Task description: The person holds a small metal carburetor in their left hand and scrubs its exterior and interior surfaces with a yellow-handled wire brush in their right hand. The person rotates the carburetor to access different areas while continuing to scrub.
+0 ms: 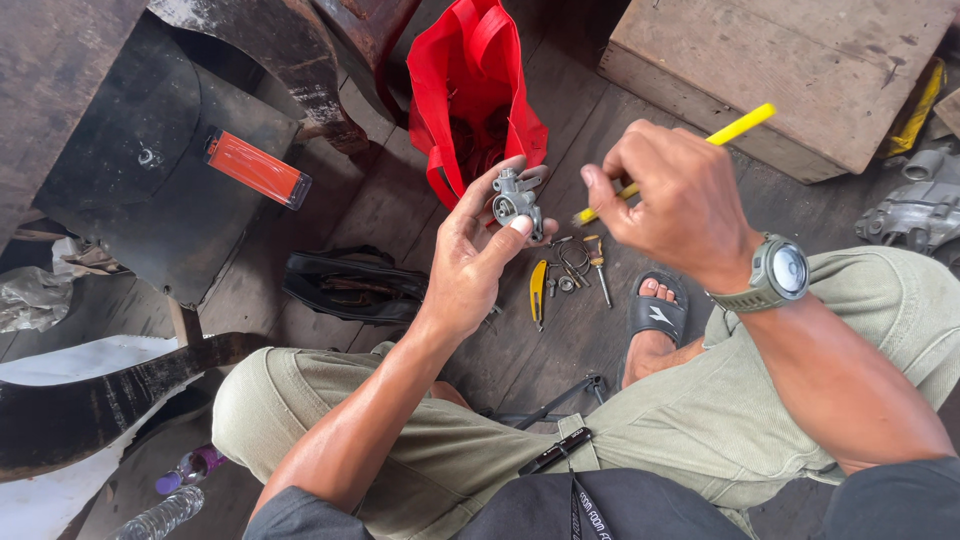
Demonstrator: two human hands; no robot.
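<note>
My left hand (470, 262) holds a small grey metal carburetor-like part (517, 198) up between thumb and fingers, above the wooden floor. My right hand (672, 200), with a green watch (778, 274) on its wrist, grips a thin yellow-handled tool (742, 124). The tool's tip points toward the metal part, just to the part's right. Both hands hover over a small spread of loose bits (572, 268) on the floor: a yellow-handled cutter, a small screwdriver, rings and springs.
A red fabric bag (470, 90) stands open behind the hands. A black pouch (350, 285) lies on the floor to the left, an orange case (258, 167) on a dark metal sheet. A wooden box (800, 70) sits top right, grey metal castings (915, 210) beside it. Plastic bottles (170, 505) lie bottom left.
</note>
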